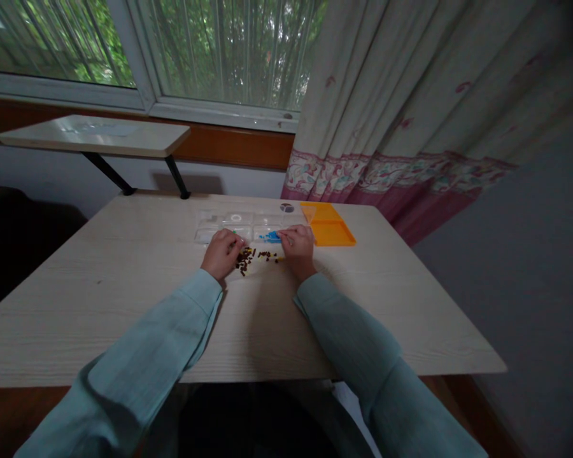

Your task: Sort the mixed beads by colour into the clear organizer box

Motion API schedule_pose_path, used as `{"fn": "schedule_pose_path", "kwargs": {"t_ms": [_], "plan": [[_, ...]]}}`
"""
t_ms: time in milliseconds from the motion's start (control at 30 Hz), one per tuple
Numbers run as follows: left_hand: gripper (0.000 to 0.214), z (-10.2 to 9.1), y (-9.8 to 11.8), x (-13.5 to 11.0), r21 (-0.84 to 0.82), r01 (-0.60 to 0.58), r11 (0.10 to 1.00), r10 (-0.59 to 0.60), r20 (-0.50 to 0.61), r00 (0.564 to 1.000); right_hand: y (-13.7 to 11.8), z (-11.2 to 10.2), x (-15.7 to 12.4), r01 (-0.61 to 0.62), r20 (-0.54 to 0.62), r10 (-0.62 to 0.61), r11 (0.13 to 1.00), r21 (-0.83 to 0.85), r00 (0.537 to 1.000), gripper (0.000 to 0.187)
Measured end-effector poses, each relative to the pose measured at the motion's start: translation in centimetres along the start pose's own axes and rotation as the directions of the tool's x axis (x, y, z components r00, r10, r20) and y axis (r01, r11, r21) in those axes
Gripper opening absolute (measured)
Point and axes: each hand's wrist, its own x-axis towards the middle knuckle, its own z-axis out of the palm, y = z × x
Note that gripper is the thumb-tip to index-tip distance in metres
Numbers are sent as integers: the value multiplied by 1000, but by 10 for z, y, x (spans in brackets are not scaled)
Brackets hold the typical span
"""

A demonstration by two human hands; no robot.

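Loose small pieces on desk, both hands at clear tray

Small brown pieces (244, 258), with a few yellow ones among them, are scattered on the desk (148, 305) in front of a clear compartmented tray (267, 221); the denser cluster is found beside the left hand (223, 252), a thinner scatter toward the right hand (297, 249). Blue pieces (269, 237) are contained in a front compartment. The left hand's fingers are curled at the tray's front edge; whether anything is gripped cannot be told. The right hand's fingers are drawn together beside the blue pieces; a grip cannot be confirmed. An orange case (333, 230) is placed right of the tray. A raised shelf (153, 138) is mounted at the desk's far left, below a window (239, 51) partly covered by a curtain (386, 95).
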Motion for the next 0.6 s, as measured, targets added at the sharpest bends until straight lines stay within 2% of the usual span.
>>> {"fn": "schedule_pose_path", "kwargs": {"t_ms": [67,167,400,600], "plan": [[26,-5,-3,-2,3,-49,999,48,85,995,0,2,0,-7,17,7,1000,-7,1000,22],[25,-12,-7,-3,6,-107,994,105,153,983,0,3,-1,-7,31,8,1000,-11,999,23],[26,-20,-11,0,34,-137,990,128,189,974,4,4,1,-15,12,14,999,39,1000,26],[22,-16,-7,-3,41,-133,990,122,209,970,2,3,1,14,-18,-13,996,89,1000,25]]}}
